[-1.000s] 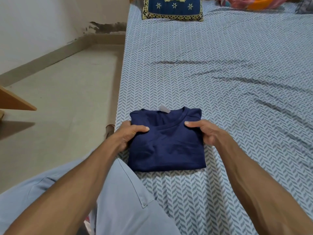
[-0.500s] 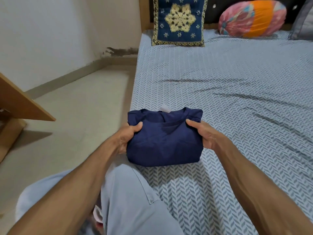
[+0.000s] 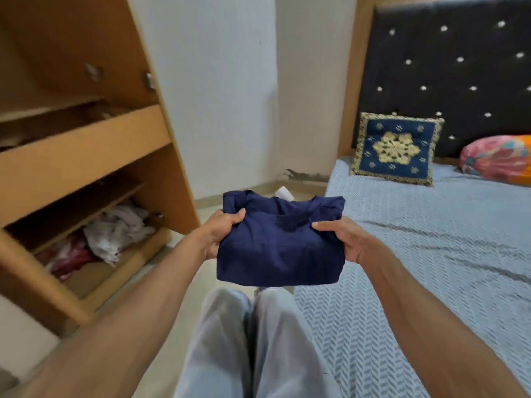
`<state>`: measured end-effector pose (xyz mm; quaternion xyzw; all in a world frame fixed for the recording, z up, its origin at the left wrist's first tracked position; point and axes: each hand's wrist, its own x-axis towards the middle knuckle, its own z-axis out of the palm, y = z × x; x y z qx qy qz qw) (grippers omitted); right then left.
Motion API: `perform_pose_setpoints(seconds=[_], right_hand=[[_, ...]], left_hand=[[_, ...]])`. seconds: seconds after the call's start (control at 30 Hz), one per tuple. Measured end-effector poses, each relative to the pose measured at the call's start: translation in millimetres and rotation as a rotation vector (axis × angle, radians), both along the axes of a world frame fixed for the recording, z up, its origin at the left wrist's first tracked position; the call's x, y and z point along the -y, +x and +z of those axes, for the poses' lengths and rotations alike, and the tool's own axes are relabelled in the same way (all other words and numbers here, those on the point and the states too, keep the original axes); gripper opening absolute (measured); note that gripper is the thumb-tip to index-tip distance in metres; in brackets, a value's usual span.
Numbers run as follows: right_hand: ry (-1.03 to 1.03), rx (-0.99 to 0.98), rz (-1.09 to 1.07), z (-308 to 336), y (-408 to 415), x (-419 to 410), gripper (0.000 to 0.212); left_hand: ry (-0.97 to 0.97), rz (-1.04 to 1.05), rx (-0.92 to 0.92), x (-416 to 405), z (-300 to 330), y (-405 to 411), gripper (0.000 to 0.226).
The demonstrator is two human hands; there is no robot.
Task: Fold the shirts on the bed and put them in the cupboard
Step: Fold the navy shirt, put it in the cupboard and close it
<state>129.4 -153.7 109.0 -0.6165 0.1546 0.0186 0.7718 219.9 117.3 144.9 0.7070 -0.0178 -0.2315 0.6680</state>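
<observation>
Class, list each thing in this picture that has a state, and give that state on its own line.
navy shirt: folded, held in the air off the bed
left hand: grips the shirt's left edge
right hand: grips the shirt's right edge
cupboard: open, crumpled clothes on the lower shelf
bed: sheet slightly wrinkled
blue cushion: propped upright against the headboard

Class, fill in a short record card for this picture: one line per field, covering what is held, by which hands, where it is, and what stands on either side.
Held item: folded navy shirt, white neck label showing
Left hand: grips the shirt's left edge, thumb on top
Right hand: grips the shirt's right edge, thumb on top
Shirt position: in the air, clear of the bed, above the person's knees
To the left: open wooden cupboard, crumpled clothes on a lower shelf
To the right: bed with blue cushion and pink bolster
</observation>
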Motion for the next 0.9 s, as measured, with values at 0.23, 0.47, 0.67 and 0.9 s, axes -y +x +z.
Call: perform_pose_setpoints(seconds=[0.23, 0.47, 0.67, 0.9], right_hand=[[-0.050, 0.084, 0.056, 55.9, 33.2, -71.8, 0.033], [-0.068, 0.133, 0.100, 86.2, 50.4, -102.3, 0.033], [-0.068, 0.122, 0.089, 97.8, 71.9, -108.1, 0.033], [-0.053, 0.094, 0.078, 103.0, 112.1, -111.7, 0.033]], left_hand=[[-0.063, 0.138, 0.121, -77.4, 41.4, -1.6, 0.023], [-0.127, 0.204, 0.155, -113.9, 52.2, 12.1, 0.029], [-0.183, 0.205, 0.147, -122.4, 57.4, 35.1, 0.030], [-0.213, 0.187, 0.093, -125.4, 51.7, 81.8, 0.030]])
